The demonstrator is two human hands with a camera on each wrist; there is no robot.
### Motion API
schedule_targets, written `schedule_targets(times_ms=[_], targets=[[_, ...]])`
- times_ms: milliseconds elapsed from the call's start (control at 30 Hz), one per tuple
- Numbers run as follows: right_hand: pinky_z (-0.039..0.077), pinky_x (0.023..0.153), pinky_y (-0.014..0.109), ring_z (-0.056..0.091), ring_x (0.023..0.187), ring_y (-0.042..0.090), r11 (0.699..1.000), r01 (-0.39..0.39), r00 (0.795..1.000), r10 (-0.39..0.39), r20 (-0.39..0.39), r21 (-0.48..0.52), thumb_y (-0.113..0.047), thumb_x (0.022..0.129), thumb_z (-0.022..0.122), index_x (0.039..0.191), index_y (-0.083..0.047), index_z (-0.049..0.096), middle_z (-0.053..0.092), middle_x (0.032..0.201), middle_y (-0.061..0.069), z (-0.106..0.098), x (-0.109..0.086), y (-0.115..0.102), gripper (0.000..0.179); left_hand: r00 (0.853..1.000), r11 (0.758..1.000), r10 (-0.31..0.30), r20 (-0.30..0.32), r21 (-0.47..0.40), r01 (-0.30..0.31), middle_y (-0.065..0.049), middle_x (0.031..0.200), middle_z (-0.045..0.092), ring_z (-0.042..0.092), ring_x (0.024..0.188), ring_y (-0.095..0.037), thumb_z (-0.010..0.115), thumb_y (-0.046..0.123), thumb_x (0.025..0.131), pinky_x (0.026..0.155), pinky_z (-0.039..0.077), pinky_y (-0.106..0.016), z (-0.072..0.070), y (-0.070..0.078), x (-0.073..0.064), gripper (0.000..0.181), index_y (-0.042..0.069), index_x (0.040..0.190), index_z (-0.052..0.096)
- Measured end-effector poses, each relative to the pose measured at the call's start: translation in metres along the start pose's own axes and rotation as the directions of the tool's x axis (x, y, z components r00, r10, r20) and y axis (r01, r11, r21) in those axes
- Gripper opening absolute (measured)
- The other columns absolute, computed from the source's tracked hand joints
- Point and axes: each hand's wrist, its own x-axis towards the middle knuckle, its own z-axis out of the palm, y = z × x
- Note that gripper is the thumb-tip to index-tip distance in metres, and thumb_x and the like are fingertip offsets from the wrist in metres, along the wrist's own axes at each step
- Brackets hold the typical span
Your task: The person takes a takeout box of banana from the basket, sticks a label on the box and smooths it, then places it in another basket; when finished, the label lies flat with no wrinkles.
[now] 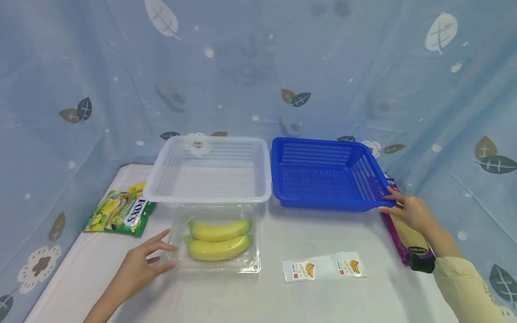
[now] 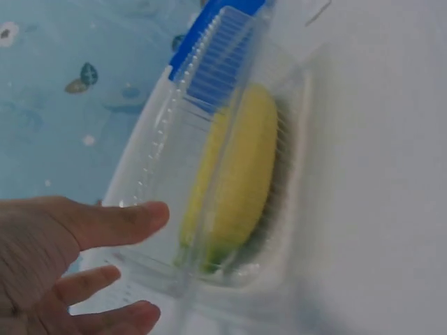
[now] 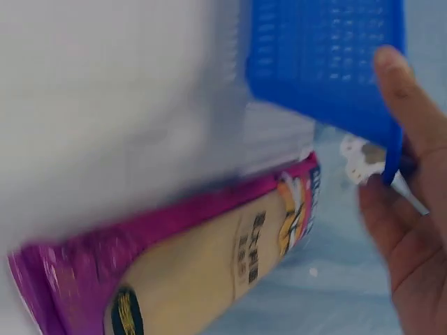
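Observation:
Two yellow bananas (image 1: pixel 218 247) lie side by side in a clear plastic box (image 1: pixel 255 264) at the middle left of the table. My left hand (image 1: pixel 139 264) is at the box's left side, fingers spread and fingertips right by its edge. In the left wrist view the thumb and fingers stand apart with nothing between them. My right hand (image 1: pixel 412 213) pinches the near right corner of the blue basket's rim (image 3: pixel 393 157), thumb on one side and fingers on the other. The blue basket (image 1: pixel 323 204) holds nothing I can see.
Left of the blue basket stands a white basket (image 1: pixel 208 198). A green FOX'S bag (image 1: pixel 119 213) lies at the far left. On the right, under my forearm, is a purple noodle-like packet (image 3: pixel 202 258). Banana-printed labels (image 1: pixel 323 267) lie in front. Patterned blue cloth (image 1: pixel 242 67) surrounds the table.

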Motion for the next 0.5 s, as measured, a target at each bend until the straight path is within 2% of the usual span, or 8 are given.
schedule_targets(times_ms=[100,167,200,267,333,400,467,500], targets=[[0.036,0.048,0.028,0.041,0.054,0.014,0.999,0.012,1.0,-0.012,-0.021,-0.032,-0.026,0.087,0.072,0.119,0.014,0.058,0.04,0.133,0.041,0.005,-0.008,-0.005,0.053,0.998,0.995,0.059,-0.034,0.077,-0.056,-0.021,0.139,0.049,0.051,0.119,-0.044,0.085,0.002,0.066,0.075,0.057,-0.039,0.0,0.006,0.002,0.047,0.009,0.11,0.069],[0.049,0.062,0.041,0.057,0.067,0.032,1.0,-0.002,0.999,0.001,-0.043,-0.027,-0.025,0.09,0.069,0.125,0.014,0.053,0.033,0.137,0.043,0.009,-0.013,-0.009,0.055,0.993,0.989,0.104,-0.056,0.109,-0.098,-0.02,0.138,0.05,0.051,0.119,-0.043,0.085,-0.001,0.065,0.075,0.056,-0.04,0.002,0.011,0.002,0.052,0.009,0.113,0.067],[0.05,0.069,0.051,0.059,0.076,0.042,1.0,-0.021,0.998,0.02,-0.056,-0.011,-0.023,0.091,0.067,0.127,0.014,0.049,0.028,0.139,0.043,0.01,-0.016,-0.012,0.055,0.99,0.986,0.122,-0.067,0.118,-0.114,-0.019,0.138,0.051,0.051,0.119,-0.042,0.084,-0.003,0.065,0.076,0.056,-0.041,0.004,0.013,0.002,0.054,0.009,0.114,0.067],[0.041,0.08,0.067,0.052,0.096,0.06,0.998,-0.054,0.993,0.057,-0.105,0.025,-0.019,0.093,0.065,0.131,0.014,0.045,0.022,0.142,0.043,0.012,-0.021,-0.018,0.054,0.986,0.983,0.143,-0.082,0.128,-0.132,-0.018,0.138,0.051,0.051,0.12,-0.04,0.084,-0.004,0.065,0.079,0.055,-0.043,0.007,0.019,0.001,0.055,0.01,0.115,0.066],[0.036,0.083,0.07,0.039,0.111,0.066,0.994,-0.087,0.979,0.098,-0.178,0.068,-0.016,0.094,0.063,0.133,0.011,0.045,0.021,0.145,0.04,0.014,-0.027,-0.026,0.051,0.982,0.981,0.16,-0.101,0.125,-0.147,-0.017,0.137,0.052,0.051,0.12,-0.039,0.084,-0.006,0.064,0.081,0.054,-0.045,0.011,0.025,0.001,0.056,0.01,0.115,0.066],[0.047,0.089,0.053,0.044,0.116,0.057,0.988,-0.091,0.946,0.126,-0.298,0.128,-0.01,0.093,0.064,0.131,0.009,0.049,0.03,0.145,0.034,0.018,-0.032,-0.035,0.045,0.976,0.98,0.171,-0.138,0.126,-0.154,-0.016,0.134,0.055,0.053,0.119,-0.037,0.084,-0.005,0.065,0.082,0.054,-0.045,0.016,0.031,0.003,0.053,0.011,0.113,0.067],[0.053,0.084,0.026,0.054,0.119,0.035,0.977,-0.07,0.897,0.15,-0.416,0.203,-0.005,0.091,0.064,0.126,0.008,0.056,0.043,0.14,0.028,0.024,-0.035,-0.045,0.038,0.963,0.978,0.189,-0.194,0.121,-0.168,-0.014,0.129,0.059,0.056,0.115,-0.036,0.084,-0.006,0.065,0.08,0.054,-0.045,0.022,0.036,0.004,0.05,0.01,0.11,0.068],[0.05,0.082,0.015,0.056,0.119,0.022,0.966,-0.053,0.874,0.167,-0.457,0.252,-0.002,0.091,0.064,0.123,0.008,0.058,0.049,0.137,0.025,0.027,-0.037,-0.05,0.035,0.953,0.978,0.199,-0.228,0.113,-0.177,-0.013,0.127,0.061,0.058,0.113,-0.035,0.083,-0.007,0.066,0.079,0.055,-0.044,0.025,0.038,0.006,0.047,0.01,0.107,0.069]])
